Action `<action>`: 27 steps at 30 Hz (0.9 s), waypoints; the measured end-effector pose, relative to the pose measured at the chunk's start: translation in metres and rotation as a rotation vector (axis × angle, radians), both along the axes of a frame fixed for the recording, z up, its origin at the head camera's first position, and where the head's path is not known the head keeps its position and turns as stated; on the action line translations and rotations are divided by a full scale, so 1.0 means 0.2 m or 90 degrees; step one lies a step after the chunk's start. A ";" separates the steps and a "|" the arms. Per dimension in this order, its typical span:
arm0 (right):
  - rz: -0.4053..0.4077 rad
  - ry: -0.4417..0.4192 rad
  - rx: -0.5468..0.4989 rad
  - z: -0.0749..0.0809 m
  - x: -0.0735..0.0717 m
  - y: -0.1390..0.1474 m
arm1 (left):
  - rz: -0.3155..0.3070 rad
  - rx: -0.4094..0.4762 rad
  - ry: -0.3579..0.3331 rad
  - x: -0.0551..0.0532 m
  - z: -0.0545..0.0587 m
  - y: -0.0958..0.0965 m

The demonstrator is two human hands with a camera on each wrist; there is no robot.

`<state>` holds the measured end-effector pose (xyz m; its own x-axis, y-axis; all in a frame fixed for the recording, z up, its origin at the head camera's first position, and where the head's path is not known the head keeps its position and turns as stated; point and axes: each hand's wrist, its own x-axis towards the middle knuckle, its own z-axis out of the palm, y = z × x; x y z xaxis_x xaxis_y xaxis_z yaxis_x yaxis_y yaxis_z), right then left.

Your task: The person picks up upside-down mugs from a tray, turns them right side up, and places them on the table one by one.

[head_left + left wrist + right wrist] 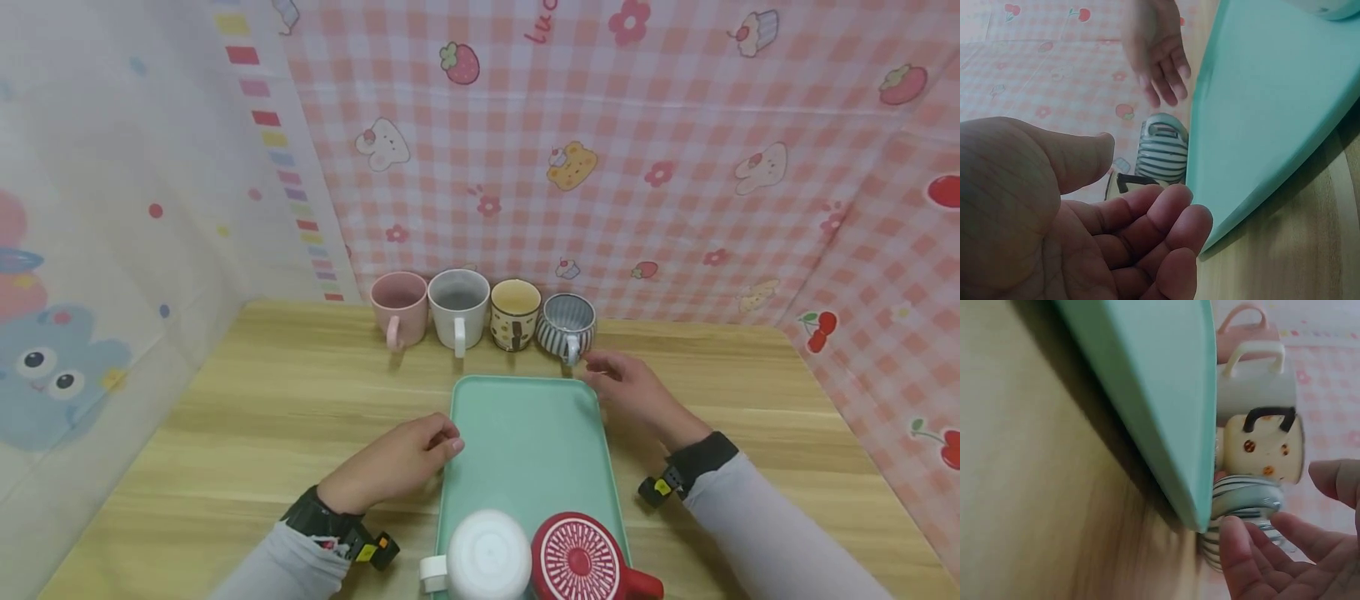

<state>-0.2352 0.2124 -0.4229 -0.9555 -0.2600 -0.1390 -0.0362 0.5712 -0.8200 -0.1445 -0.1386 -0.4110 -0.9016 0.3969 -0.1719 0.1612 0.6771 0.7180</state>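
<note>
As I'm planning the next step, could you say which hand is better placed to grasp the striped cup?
Probably the right hand: it is beside the striped cup, near its handle, whereas the left hand is farther off by the green tray.

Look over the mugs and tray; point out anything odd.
The round white mug and red mug with a white-lined base sit upside down on the green rectangular tray, handles jutting past its sides. That looks odd against the upright row of four plain and patterned mugs behind. No spill or damage shows.
</note>
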 end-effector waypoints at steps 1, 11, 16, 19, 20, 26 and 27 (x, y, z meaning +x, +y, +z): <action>0.006 0.008 0.013 0.01 0.03 0.01 | 0.000 0.000 0.001 0.00 0.00 0.00; 0.122 0.047 0.054 0.15 0.32 0.02 | -0.002 0.002 0.009 -0.01 -0.01 -0.01; 0.179 0.024 0.052 0.18 0.44 0.02 | 0.008 -0.005 0.004 -0.01 -0.01 -0.02; 0.223 0.004 0.036 0.19 0.51 0.03 | 0.008 0.000 -0.002 -0.01 -0.01 -0.02; 0.238 -0.003 0.028 0.19 0.53 0.04 | 0.009 0.002 -0.005 -0.01 -0.01 -0.02; 0.305 -0.052 -0.028 0.17 0.65 0.10 | 0.008 0.008 -0.009 -0.01 -0.01 -0.01; 0.312 -0.056 -0.037 0.16 0.67 0.11 | 0.007 0.008 -0.008 -0.01 -0.01 -0.01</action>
